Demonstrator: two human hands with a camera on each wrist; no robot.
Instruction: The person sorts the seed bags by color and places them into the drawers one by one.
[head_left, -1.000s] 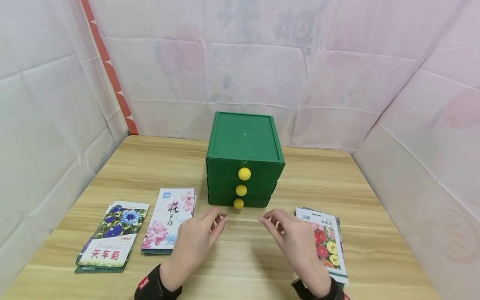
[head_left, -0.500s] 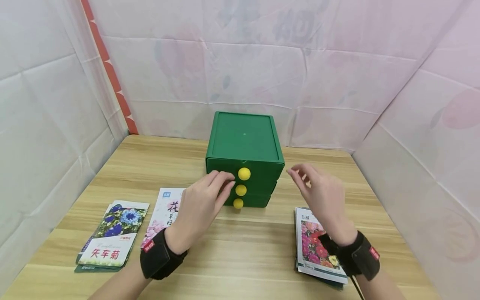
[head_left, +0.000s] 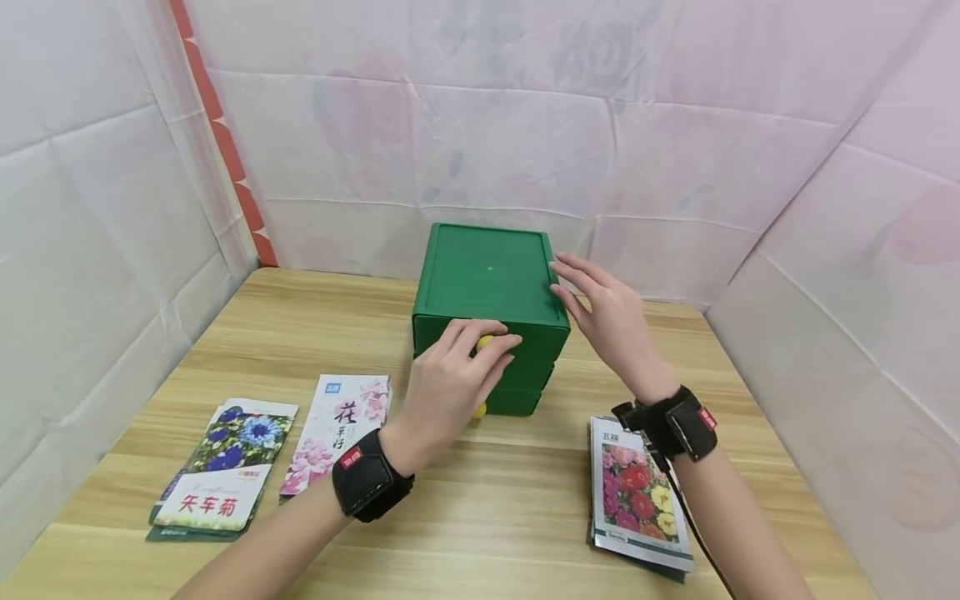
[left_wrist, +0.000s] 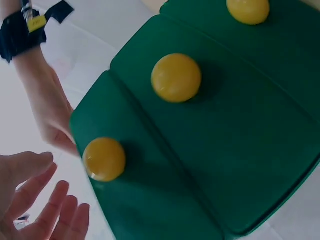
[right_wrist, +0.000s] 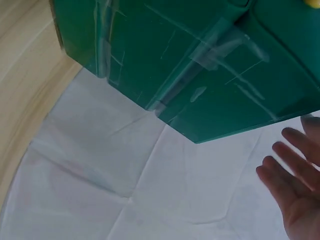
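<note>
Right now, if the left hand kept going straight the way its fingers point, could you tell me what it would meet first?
Most likely the top yellow knob on the green drawer box: the left hand is right at it, fingers reaching around it, though actual contact is hard to judge.

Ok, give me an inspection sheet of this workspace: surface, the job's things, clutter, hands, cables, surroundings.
Surface: light wood-grain table, dry and clean as far as seen.
Job's things: green plastic three-drawer box with round yellow knobs, all drawers shut.
Clutter: three stacks of flower seed packets: blue-flower stack, pink-flower stack, red-and-yellow-flower stack.
Hands: left hand over the top knob, fingers curled there, grip not clear; right hand with straight fingers at the box's top right edge.
Cables: thin black cable from the right wrist strap.
Surroundings: white floral cloth walls; red-patterned strip on the left.
</note>
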